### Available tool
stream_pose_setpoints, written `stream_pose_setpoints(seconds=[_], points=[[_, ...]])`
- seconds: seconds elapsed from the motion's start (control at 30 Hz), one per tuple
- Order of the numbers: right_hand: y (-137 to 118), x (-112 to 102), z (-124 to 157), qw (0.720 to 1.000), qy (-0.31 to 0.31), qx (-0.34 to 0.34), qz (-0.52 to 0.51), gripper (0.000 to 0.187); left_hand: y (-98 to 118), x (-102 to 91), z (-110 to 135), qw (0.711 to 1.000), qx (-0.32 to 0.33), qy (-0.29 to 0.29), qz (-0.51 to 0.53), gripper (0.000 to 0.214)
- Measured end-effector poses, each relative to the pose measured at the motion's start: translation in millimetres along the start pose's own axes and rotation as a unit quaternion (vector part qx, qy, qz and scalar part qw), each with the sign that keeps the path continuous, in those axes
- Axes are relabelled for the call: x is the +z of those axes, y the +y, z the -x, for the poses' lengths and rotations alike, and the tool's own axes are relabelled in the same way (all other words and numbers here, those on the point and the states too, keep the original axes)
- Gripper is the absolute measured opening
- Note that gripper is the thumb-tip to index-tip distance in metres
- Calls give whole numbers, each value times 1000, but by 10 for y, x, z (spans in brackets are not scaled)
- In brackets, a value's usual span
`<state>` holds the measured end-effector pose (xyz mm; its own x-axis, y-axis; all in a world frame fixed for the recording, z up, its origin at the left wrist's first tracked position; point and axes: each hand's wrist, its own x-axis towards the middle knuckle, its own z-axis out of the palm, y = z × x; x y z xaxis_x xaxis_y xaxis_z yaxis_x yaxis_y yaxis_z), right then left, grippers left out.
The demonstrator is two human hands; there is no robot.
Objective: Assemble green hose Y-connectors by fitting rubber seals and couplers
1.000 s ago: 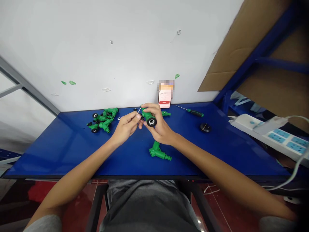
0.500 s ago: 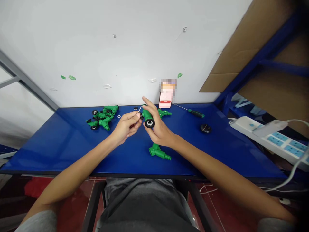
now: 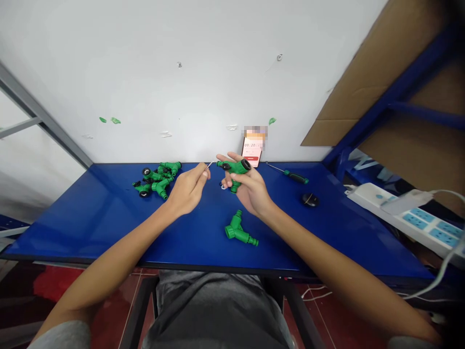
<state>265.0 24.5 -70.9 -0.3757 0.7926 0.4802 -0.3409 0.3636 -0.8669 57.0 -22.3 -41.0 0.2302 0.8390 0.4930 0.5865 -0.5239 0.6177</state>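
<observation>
Head view: right hand (image 3: 249,190) is holding a green Y-shaped hose connector (image 3: 236,167) above the blue table (image 3: 90,218). The connector is lying across the upper fingers, which are curling loosely around it with the index finger stretching out to the left. Left hand (image 3: 189,186) is closing thumb and forefinger on a thin white pin (image 3: 209,165), whose tip is pointing toward the connector without touching it. A second Y connector (image 3: 240,231) is lying on the table just below the right wrist. A pile of green connectors (image 3: 156,177) is sitting to the left, and a green-handled screwdriver (image 3: 291,173) and a black cap (image 3: 309,199) to the right.
</observation>
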Motion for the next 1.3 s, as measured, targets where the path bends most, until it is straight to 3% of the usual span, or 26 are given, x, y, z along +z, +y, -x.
stream_pose_setpoints(seconds=[0.17,0.33,0.6,0.8,0.9,1.03,1.17,1.23,1.3], points=[[-106,-45,-44,997,37,44,-58,47,-48,39,7,987,110,4,-113,41],[-117,-14,-30,994,43,66,-70,48,-81,65,8,977,143,47,-154,39],[-12,-98,-25,997,-7,8,70,47,-47,7,1,969,92,-9,-231,34],[-18,-125,6,979,-47,-47,194,48,46,-41,22,934,73,-20,-349,36],[-16,-119,22,970,-54,-53,231,51,63,-23,40,931,61,-32,-358,34],[28,-112,40,962,-58,-59,259,52,15,2,16,964,29,-49,-258,32],[59,-105,55,961,-69,-66,261,49,-47,-42,-66,994,-57,-92,-1,31],[51,-103,53,959,-71,-80,262,50,-70,-70,-103,966,-145,-139,163,33],[31,-107,42,953,-75,-108,273,51,-85,-80,-126,907,-229,-188,300,36]])
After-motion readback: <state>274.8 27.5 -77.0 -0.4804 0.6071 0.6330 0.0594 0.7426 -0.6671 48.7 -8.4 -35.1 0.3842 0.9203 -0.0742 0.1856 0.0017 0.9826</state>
